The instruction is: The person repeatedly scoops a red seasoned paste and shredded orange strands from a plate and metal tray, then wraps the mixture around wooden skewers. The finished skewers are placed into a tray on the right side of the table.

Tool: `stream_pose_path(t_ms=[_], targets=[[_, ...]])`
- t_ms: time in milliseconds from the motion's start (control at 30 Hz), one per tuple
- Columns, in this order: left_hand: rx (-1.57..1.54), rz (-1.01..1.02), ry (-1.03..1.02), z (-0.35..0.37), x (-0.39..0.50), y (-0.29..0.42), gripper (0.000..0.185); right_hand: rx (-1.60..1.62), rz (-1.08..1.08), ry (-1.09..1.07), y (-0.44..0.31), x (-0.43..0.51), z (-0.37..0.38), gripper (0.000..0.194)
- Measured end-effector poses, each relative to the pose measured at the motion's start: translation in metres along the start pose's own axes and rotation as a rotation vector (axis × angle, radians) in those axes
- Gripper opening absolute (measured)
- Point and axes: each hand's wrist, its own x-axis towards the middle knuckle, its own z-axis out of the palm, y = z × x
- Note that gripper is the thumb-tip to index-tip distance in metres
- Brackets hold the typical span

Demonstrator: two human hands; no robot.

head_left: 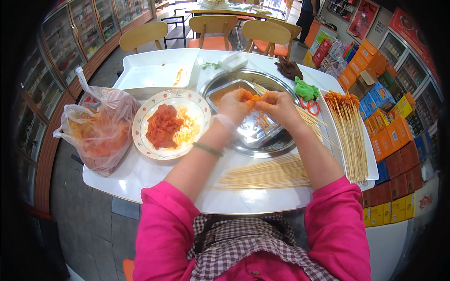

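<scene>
Over a steel tray [260,135] set in a round steel basin [246,151], my left hand [236,105] and my right hand [277,106] meet at the fingertips. Both pinch a small orange, sauce-coated food piece [256,99]; whether a skewer runs through it cannot be told. Shredded orange food [264,121] lies in the tray. Wooden skewers [313,121] lean on the basin's right side, and more bare skewers [263,174] lie on the white table nearer me. At the right, a long white tray [332,137] holds food-tipped skewers [346,126]. A patterned plate [139,138] with red marinated meat [163,126] stands left of the basin.
A plastic bag [102,131] of orange-red food stands at the table's left edge. Behind the plate is a white tray [140,75]. A green cloth [306,89], red-handled scissors [310,106] and a dark brown bag [289,68] lie behind right. Chairs [212,24] and a person [308,17] are beyond.
</scene>
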Motion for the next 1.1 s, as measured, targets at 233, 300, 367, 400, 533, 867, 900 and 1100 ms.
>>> stream_pose_path(t_ms=[233,300,367,400,533,867,900,1100], targets=[[-0.386,-0.131,0.017,0.007,-0.005,-0.005,0.013,-0.173,-0.133,0.108,0.011,0.006,0.009,0.016],[-0.403,-0.125,0.006,0.007,-0.006,-0.007,0.013,-0.213,-0.159,0.109,0.013,0.006,0.009,0.015],[-0.413,-0.124,0.002,0.007,-0.007,-0.008,0.014,-0.226,-0.1,0.06,0.013,0.007,0.008,0.015],[-0.415,-0.125,0.001,0.007,-0.008,-0.008,0.014,-0.202,-0.084,0.056,0.014,0.007,0.008,0.015],[-0.434,-0.118,-0.024,0.009,-0.009,-0.004,0.019,-0.193,-0.093,0.065,0.015,0.004,0.007,0.016],[-0.108,-0.01,0.067,0.013,-0.014,-0.003,0.02,-0.456,-0.311,0.084,-0.016,-0.008,0.016,0.012],[-0.109,-0.021,0.069,0.012,-0.014,-0.003,0.018,-0.467,-0.315,0.086,-0.014,-0.008,0.016,0.012],[-0.11,-0.038,0.106,0.012,-0.013,-0.005,0.008,-0.426,-0.33,0.103,-0.009,-0.008,0.017,0.022]])
